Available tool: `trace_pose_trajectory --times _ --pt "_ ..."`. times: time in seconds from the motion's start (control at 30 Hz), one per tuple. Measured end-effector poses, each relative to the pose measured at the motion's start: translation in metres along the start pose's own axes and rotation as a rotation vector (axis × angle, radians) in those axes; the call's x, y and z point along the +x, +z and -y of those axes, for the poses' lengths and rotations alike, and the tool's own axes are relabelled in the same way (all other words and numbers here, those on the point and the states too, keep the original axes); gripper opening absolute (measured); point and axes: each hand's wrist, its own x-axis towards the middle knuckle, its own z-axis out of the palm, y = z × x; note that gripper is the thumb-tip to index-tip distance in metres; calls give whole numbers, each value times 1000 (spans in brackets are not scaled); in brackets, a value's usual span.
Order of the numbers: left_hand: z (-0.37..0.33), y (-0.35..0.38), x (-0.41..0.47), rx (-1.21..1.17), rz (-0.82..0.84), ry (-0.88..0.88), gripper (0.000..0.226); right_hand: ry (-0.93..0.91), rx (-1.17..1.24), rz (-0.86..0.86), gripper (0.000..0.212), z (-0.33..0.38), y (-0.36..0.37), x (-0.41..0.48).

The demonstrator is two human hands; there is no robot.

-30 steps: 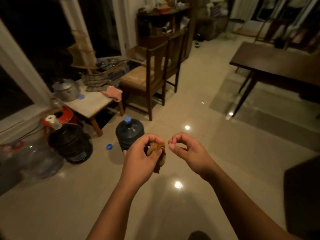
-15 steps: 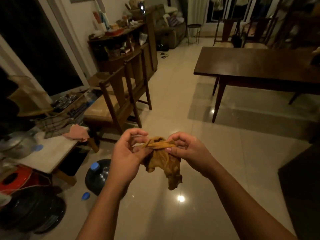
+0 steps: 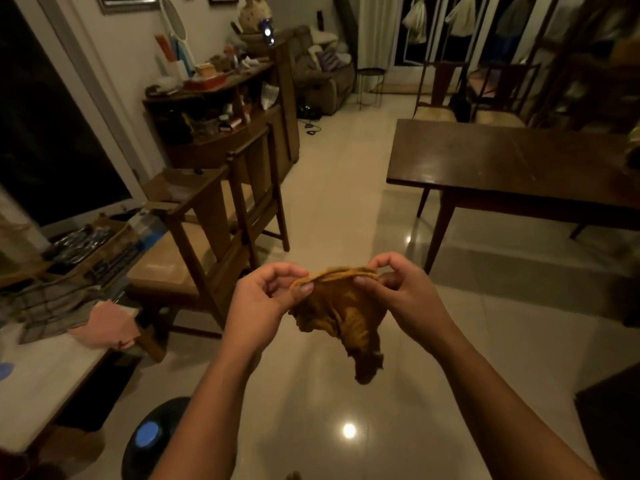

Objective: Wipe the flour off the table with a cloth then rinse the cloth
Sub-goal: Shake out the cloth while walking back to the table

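A crumpled mustard-brown cloth (image 3: 341,315) hangs in the air in front of me, over the glossy floor. My left hand (image 3: 258,306) pinches its top edge at the left end, and my right hand (image 3: 401,296) pinches the same edge at the right end, so the hem is stretched between them. The rest of the cloth droops in folds below. The dark wooden table (image 3: 512,164) stands ahead to the right, well beyond my hands; I cannot see flour on it in this dim light.
Two wooden chairs (image 3: 221,233) stand left of centre. A low white table (image 3: 45,368) with folded cloths is at the left edge. A water jug with a blue cap (image 3: 149,434) sits on the floor below. A cluttered sideboard (image 3: 221,109) lines the left wall.
The view has swung up and right, bringing the dark table into sight. My right hand took hold of the cloth, and both hands have spread its top edge apart.
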Motion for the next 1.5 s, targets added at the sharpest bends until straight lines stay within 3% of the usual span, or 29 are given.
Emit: trace_pose_trajectory --times 0.13,0.23,0.27,0.53,0.63,0.7,0.9,1.07,1.17,1.27,1.37,1.5 --pt "-2 -14 89 -46 96 -5 12 63 -98 -67 32 -2 -2 64" --pt "-10 -6 135 -67 156 8 12 86 -65 43 22 2 -13 98" --pt "-13 6 183 -60 242 5 12 113 -52 9 23 -6 -25 135" --pt "-20 45 305 108 547 96 11 243 150 123 56 -20 -58 243" --pt "-21 71 363 181 580 140 10 272 -9 166 32 -41 -72 299" --pt "-19 85 399 226 591 134 11 246 -29 155 21 -53 -80 335" --pt "-2 107 504 589 491 75 45 235 44 80 24 -78 -108 456" --pt "33 119 580 825 262 105 21 287 93 -30 22 -103 -122 550" --pt "49 123 635 829 174 77 13 284 13 -64 23 -124 -127 594" --pt "61 127 699 813 136 75 7 247 -44 -208 18 -148 -134 639" --pt "71 129 776 608 203 -3 13 240 -69 -354 18 -173 -140 682" --pt "78 142 875 452 276 32 34 286 -98 -468 17 -198 -148 733"
